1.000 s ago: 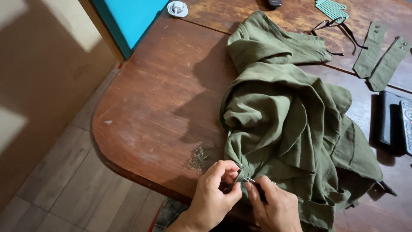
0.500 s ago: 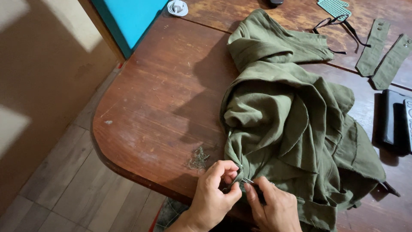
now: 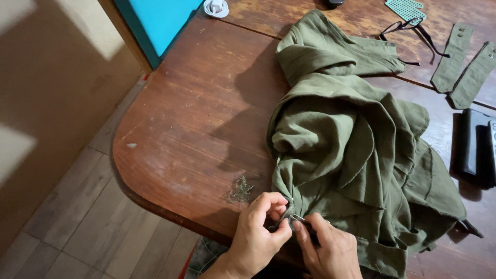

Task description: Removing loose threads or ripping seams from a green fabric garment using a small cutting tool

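1. The left hand (image 3: 261,230) comes up from the bottom edge with its fingers curled, thumb and fingertips pinched shut on a small fold at the near edge of the crumpled olive-green woven cloth garment (image 3: 356,150).
2. The right hand (image 3: 330,250) lies just beside it, knuckles up, fingers closed around a thin pointed metal tool (image 3: 298,218) whose tip meets the pinched fold.
3. The garment is soft, matte and deeply creased, heaped on the worn reddish-brown wooden counter (image 3: 196,119), which has a rounded corner and scratched varnish; its near edge sits right between both hands.
4. A small tuft of loose green thread clippings (image 3: 240,190) lies on the counter just left of the left hand.
5. Two narrow olive cloth strips (image 3: 465,67) lie well apart, at the far right.
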